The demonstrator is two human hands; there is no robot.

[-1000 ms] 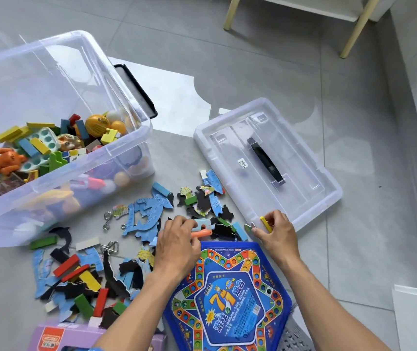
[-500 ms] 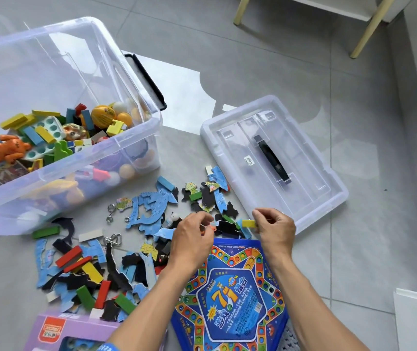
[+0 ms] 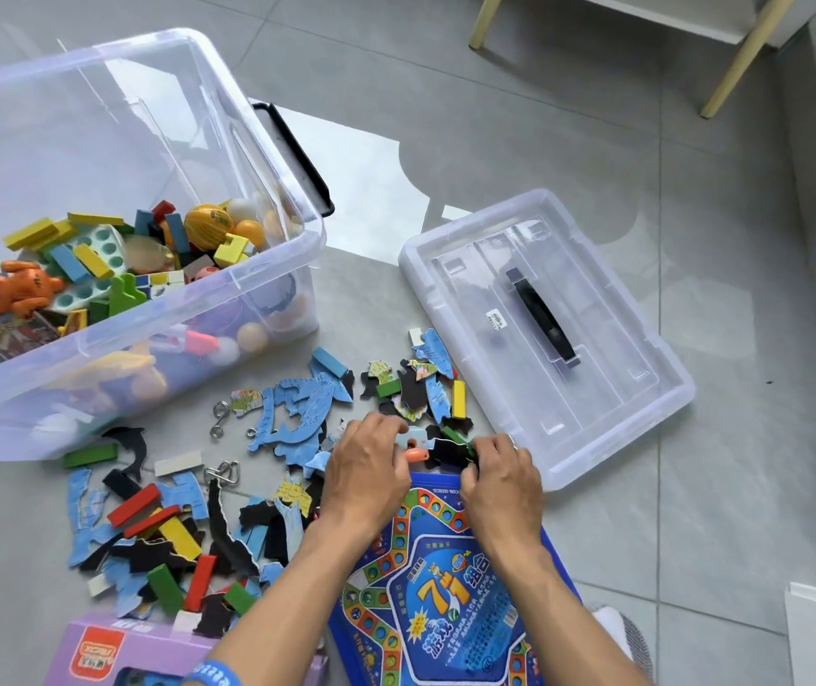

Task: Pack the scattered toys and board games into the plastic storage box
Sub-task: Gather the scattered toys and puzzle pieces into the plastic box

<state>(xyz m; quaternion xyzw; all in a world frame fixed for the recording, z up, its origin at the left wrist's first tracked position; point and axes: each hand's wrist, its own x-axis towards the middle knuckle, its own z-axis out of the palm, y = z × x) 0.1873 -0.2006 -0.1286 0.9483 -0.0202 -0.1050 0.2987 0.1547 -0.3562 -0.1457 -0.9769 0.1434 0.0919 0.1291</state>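
Looking down from the head camera, I see my left hand (image 3: 366,470) and my right hand (image 3: 502,480) close together over the scattered pile on the grey tiled floor (image 3: 693,438). My left fingers (image 3: 388,428) are curled down among the pieces, with a small orange toy piece (image 3: 417,455) showing just beside them; I cannot tell whether they hold it. My right fingers (image 3: 483,450) are curled round the edge of a black puzzle piece (image 3: 448,450), next to a green wooden block (image 3: 458,435).

Both wrists lie over the blue hexagonal board game box (image 3: 445,586), which rests flat on the floor. To its left, blue and black jigsaw pieces (image 3: 297,413) lie mixed with red, yellow and green wooden blocks (image 3: 158,517) and silver metal ring puzzles (image 3: 222,470). A yellow wooden block (image 3: 459,398) lies just beside the clear plastic lid with a black handle (image 3: 544,334), which sits on the floor to the right of the pile.

The large clear plastic storage box (image 3: 267,259) stands at upper left, open, with an orange bear figure (image 3: 20,289), coloured blocks and balls inside. A purple cardboard toy box (image 3: 99,656) lies at the bottom edge near my left forearm. Pale wooden furniture legs (image 3: 738,56) show at the top right.
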